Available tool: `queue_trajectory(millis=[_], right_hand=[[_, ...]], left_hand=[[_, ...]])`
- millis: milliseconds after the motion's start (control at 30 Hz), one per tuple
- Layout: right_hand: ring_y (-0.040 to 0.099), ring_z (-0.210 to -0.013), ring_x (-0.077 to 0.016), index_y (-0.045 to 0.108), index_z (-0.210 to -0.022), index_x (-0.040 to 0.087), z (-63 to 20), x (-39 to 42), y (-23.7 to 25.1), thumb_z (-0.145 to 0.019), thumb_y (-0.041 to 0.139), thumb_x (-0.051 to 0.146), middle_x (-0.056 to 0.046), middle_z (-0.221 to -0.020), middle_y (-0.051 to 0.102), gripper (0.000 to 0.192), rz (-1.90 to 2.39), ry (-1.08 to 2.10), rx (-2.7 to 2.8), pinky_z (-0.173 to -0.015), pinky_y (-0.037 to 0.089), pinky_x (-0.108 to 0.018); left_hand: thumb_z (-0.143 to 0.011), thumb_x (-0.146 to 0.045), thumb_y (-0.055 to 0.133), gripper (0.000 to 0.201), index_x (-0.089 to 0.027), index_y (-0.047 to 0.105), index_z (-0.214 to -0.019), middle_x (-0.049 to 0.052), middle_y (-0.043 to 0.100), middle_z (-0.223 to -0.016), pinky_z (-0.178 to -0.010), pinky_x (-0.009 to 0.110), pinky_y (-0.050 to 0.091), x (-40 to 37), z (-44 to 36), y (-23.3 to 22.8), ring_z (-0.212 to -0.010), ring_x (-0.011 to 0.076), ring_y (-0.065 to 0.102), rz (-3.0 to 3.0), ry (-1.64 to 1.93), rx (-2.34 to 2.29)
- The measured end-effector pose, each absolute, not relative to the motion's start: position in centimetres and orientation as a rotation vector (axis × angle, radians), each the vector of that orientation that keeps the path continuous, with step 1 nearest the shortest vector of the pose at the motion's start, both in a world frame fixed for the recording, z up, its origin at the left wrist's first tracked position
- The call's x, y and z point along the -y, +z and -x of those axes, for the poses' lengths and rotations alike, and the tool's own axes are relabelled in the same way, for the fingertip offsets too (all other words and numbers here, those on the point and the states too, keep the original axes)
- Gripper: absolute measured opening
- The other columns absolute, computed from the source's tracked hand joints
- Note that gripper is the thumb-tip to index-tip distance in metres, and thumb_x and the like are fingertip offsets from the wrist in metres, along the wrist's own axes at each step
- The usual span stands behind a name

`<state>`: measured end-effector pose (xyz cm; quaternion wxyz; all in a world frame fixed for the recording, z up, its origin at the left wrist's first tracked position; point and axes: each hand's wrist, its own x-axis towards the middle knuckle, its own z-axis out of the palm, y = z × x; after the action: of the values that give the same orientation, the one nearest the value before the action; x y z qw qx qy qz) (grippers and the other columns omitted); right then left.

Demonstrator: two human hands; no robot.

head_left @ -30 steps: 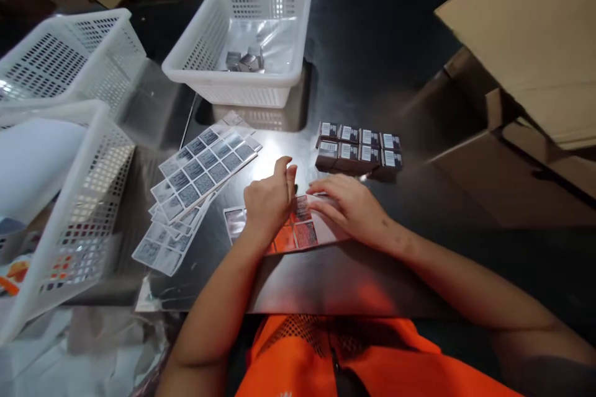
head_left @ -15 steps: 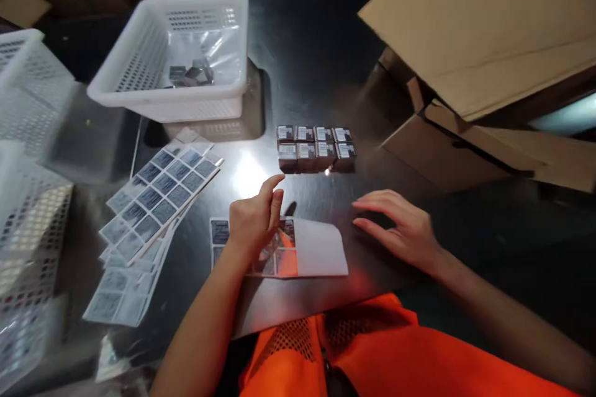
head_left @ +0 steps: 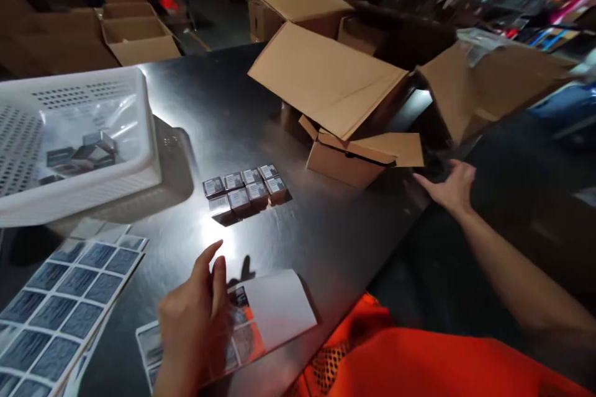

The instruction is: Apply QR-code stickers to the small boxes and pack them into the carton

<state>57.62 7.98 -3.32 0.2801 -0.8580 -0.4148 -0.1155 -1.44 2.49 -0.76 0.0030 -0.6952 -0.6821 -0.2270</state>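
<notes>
Left hand [head_left: 193,322] is down at the near edge of the table [head_left: 326,242], fingers loosely spread, not gripping, palm resting on a sticker sheet [head_left: 261,316]. The sheet lies flat right at that near edge, its right part a bare white backing, the printed squares partly hidden under the hand. The thumb lifts clear of the surface, pointing toward the table's middle.

Over on the right, the right hand [head_left: 449,186] is stretched out well away from the left one, open, fingers extended, at the table's right edge. It sits just beside the lower flap of an open cardboard box [head_left: 335,93]; whether the fingertips actually touch the flap is hard to tell, there is blur there. The box stands toward the far right part of the table, flaps splayed wide.

In the middle of the table, a tidy block of small dark boxes [head_left: 244,189], two rows, labels up, touching one another. They sit between the two hands, apart from both.

At the left edge, a white perforated basket [head_left: 139,161] holds a few small dark boxes on clear plastic. Near the left near corner, a fanned stack of label sheets [head_left: 65,304], grey squares in a grid. An orange vest [head_left: 410,366] fills the bottom of the view.
</notes>
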Motion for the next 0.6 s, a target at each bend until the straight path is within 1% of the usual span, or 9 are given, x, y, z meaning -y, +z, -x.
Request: queue_trajectory(millis=[67, 200, 267, 400, 467, 533, 600], right_hand=[[0.039, -0.130, -0.0369, 0.052, -0.123, 0.013, -57.8, -8.5, -3.2, -0.068, 0.087, 0.044, -0.025, -0.133, 0.045, 0.072, 2.344, -0.297, 1.151, -0.115, 0.032, -0.049], [0.035, -0.134, -0.0368, 0.053, -0.136, 0.010, -58.0, -8.6, -3.4, -0.074, 0.086, 0.039, -0.030, -0.146, 0.036, 0.076, 2.389, -0.276, 1.224, -0.112, 0.031, -0.046], [0.033, -0.134, -0.0358, 0.054, -0.138, 0.010, -58.1, -8.5, -3.4, -0.077, 0.085, 0.038, -0.030, -0.147, 0.035, 0.075, 2.402, -0.259, 1.251, -0.109, 0.031, -0.045], [0.034, -0.131, -0.0336, 0.057, -0.137, 0.011, -58.5, -8.8, -3.1, -0.080, 0.082, 0.040, -0.028, -0.148, 0.035, 0.069, 2.433, -0.205, 1.255, -0.104, 0.032, -0.043], [0.035, -0.130, -0.0332, 0.053, -0.141, 0.012, -58.9, -9.2, -2.8, -0.079, 0.084, 0.042, -0.028, -0.149, 0.035, 0.076, 2.446, -0.173, 1.249, -0.102, 0.033, -0.043], [0.040, -0.127, -0.0329, 0.041, -0.148, 0.009, -59.3, -9.8, -2.5, -0.077, 0.085, 0.047, -0.029, -0.146, 0.038, 0.092, 2.466, -0.138, 1.217, -0.098, 0.035, -0.042], [0.046, -0.120, -0.0330, 0.031, -0.151, 0.003, -59.6, -10.3, -2.2, -0.075, 0.086, 0.052, -0.032, -0.139, 0.042, 0.107, 2.498, -0.108, 1.157, -0.092, 0.038, -0.042]], left_hand=[[-0.102, -0.041, 0.047, 0.040, -0.024, 0.065, -0.133, -0.002, 0.070, -0.065, -0.056, 0.025, 0.032, -2.7, 1.6, -0.9, -0.048, 0.0150, 0.059, 2.170, -0.665, 2.216], [-0.101, -0.044, 0.047, 0.043, -0.025, 0.064, -0.135, -0.003, 0.069, -0.063, -0.056, 0.025, 0.032, -2.8, 1.9, -1.1, -0.049, 0.0167, 0.059, 2.184, -0.566, 2.323], [-0.101, -0.046, 0.045, 0.044, -0.026, 0.063, -0.136, -0.003, 0.068, -0.061, -0.056, 0.026, 0.032, -2.8, 1.9, -1.1, -0.049, 0.0170, 0.059, 2.177, -0.554, 2.339], [-0.098, -0.046, 0.047, 0.046, -0.026, 0.064, -0.136, -0.002, 0.068, -0.061, -0.056, 0.025, 0.033, -2.9, 2.2, -0.9, -0.050, 0.0170, 0.060, 2.181, -0.528, 2.403], [-0.097, -0.047, 0.048, 0.046, -0.026, 0.064, -0.136, -0.002, 0.070, -0.063, -0.056, 0.025, 0.034, -3.1, 2.4, -0.7, -0.052, 0.0176, 0.062, 2.197, -0.495, 2.448], [-0.097, -0.047, 0.048, 0.047, -0.027, 0.063, -0.136, -0.001, 0.071, -0.065, -0.057, 0.025, 0.034, -3.2, 2.5, -0.5, -0.053, 0.0183, 0.062, 2.207, -0.460, 2.494], [-0.097, -0.048, 0.047, 0.048, -0.026, 0.063, -0.136, 0.000, 0.070, -0.066, -0.058, 0.026, 0.034, -3.4, 2.3, -0.2, -0.054, 0.0192, 0.061, 2.201, -0.440, 2.540]])
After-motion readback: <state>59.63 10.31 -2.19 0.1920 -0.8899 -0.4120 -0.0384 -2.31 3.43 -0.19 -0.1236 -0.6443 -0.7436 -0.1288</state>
